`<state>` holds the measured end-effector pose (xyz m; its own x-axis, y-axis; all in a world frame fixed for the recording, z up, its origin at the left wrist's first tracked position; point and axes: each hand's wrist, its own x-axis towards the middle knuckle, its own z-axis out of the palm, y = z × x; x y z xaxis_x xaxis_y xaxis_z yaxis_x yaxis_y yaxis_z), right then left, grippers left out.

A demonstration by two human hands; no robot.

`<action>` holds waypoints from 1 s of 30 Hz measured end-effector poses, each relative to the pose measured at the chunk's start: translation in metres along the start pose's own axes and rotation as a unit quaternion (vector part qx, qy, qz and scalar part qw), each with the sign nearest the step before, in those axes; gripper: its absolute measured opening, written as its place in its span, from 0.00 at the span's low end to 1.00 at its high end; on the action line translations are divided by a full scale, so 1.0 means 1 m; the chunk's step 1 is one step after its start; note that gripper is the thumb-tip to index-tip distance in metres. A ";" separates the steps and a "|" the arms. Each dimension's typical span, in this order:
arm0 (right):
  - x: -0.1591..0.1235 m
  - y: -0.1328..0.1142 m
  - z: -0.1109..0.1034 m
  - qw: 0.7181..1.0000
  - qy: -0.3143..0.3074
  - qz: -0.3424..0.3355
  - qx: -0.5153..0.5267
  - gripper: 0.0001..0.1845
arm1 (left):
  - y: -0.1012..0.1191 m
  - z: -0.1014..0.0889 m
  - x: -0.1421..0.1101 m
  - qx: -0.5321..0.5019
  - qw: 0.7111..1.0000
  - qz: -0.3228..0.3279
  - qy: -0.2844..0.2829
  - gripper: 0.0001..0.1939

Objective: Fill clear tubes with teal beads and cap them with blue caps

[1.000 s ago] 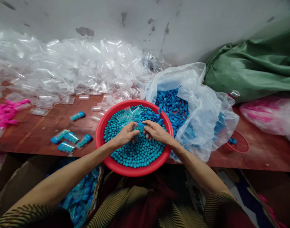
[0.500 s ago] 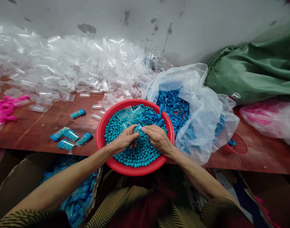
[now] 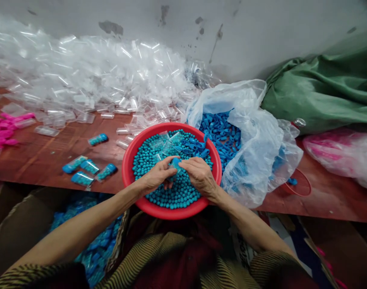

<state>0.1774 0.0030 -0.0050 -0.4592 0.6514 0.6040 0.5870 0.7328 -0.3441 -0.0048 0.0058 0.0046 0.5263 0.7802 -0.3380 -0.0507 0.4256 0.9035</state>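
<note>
Both hands meet over a red basin (image 3: 128,164) filled with turquoise beads (image 3: 171,198). My left hand (image 3: 159,174) is closed around a small clear tube, mostly hidden by the fingers. At the tube's top sits a blue cap (image 3: 176,161), which the fingertips of my right hand (image 3: 199,174) pinch from the right. Whether the cap is fully seated cannot be made out. Inside the basin, behind the hands, some empty clear tubes (image 3: 173,140) and several loose blue caps (image 3: 197,147) lie on the beads.
Left of the basin lie several capped, bead-filled tubes (image 3: 89,166). A large heap of clear tubes (image 3: 90,76) lines the wall. An open plastic bag (image 3: 258,136) of blue caps is at right, beside a green sack (image 3: 321,88). A cardboard box (image 3: 23,216) stands below the table edge.
The view has shifted slightly. My hands stay together over the basin, and the blue cap shows at a slightly different angle between the fingertips.
</note>
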 end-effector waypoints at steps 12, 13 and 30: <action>-0.001 -0.003 -0.002 0.998 0.005 -0.049 0.030 0.14 | 0.003 -0.003 -0.009 0.010 0.999 0.032 -0.004 0.29; -0.002 -0.003 -0.002 0.998 -0.008 -0.058 0.027 0.14 | 0.002 -0.002 -0.009 0.008 0.999 0.034 0.002 0.27; 0.014 -0.006 0.003 0.912 -0.055 0.318 0.253 0.15 | -0.008 -0.004 -0.009 0.106 0.990 0.091 0.036 0.15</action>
<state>0.1655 0.0079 0.0037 -0.2134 0.9717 0.1009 0.3882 0.1791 -0.9040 -0.0124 -0.0031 -0.0005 0.4634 0.8686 -0.1754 0.0441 0.1751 0.9836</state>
